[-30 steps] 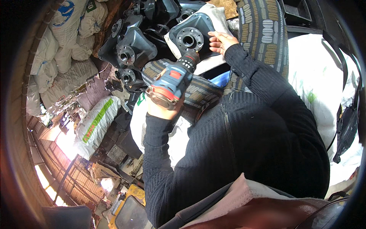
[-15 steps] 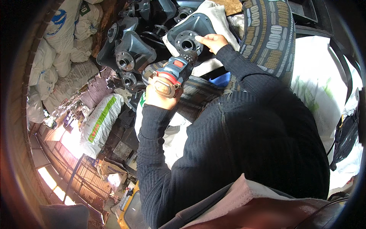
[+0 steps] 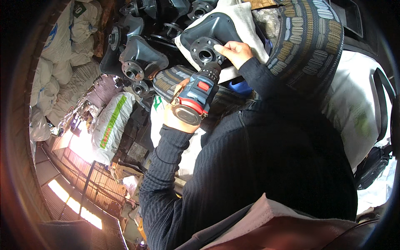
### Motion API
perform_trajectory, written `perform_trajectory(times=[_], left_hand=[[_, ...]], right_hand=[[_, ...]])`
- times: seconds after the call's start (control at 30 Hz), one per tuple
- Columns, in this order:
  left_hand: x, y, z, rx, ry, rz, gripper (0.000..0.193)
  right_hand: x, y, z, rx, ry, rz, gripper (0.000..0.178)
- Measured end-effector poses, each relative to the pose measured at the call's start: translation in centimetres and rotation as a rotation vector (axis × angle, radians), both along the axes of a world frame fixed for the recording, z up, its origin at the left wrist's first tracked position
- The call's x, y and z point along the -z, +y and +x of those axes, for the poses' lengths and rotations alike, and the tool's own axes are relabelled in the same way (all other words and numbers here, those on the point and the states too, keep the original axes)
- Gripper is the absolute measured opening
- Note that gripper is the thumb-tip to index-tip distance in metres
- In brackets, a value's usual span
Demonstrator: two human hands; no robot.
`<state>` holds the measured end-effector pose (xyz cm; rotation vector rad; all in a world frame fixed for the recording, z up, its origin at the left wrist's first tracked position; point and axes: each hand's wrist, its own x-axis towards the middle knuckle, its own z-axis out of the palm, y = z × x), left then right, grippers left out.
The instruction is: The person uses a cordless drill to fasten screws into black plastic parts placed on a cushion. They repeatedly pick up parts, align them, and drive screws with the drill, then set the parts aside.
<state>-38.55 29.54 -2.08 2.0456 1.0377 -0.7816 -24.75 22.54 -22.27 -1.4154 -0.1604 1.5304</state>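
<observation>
My left hand [image 3: 180, 120] is wrapped round a cordless drill [image 3: 198, 93] with a blue-grey body, a red band and a black chuck. The chuck points away from me, at the near rim of a round flange on a dark grey metal hub part [image 3: 227, 26]. Whether a bit touches the flange is hidden. The flange has a wide centre bore and a ring of small holes. My right hand [image 3: 238, 54] is pinched at the flange's right edge, beside one of the holes; anything between the fingertips is too small to make out. Pale cloth [image 3: 251, 31] lies under the part.
Several similar hub parts [image 3: 143, 58] are heaped at the far left. A patterned cushion [image 3: 306, 41] curves along the right, beside a large white sack [image 3: 354, 100]. A blue object [image 3: 241, 87] lies under my right forearm. White sacks [image 3: 112, 125] stand at the left.
The drill has drawn back slightly toward me, and its body has turned a little. My right hand stays pinched at the flange edge. The whole view has shifted slightly.
</observation>
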Motion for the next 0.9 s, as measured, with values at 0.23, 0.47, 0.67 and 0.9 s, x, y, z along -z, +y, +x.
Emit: perform_trajectory(times=[0.23,0.47,0.67,0.9], left_hand=[[0.0,0.3,1.7,0.119,-0.055,0.045,0.042],[0.2,-1.0,0.4,-0.056,-0.146,0.194,0.058],[-1.3,-7.7,-4.0,-0.380,-0.384,0.126,0.065],[0.6,-12.0,-13.5,-0.092,-0.425,0.147,0.077]], right_hand=[[-0.7,-0.3,1.0,-0.113,0.009,-0.029,0.033],[0.0,-0.3,0.2,-0.042,-0.221,0.038,0.035],[1.1,0.6,0.4,0.042,-0.076,0.055,0.033],[-3.9,-0.4,5.3,-0.236,0.094,0.191,0.029]])
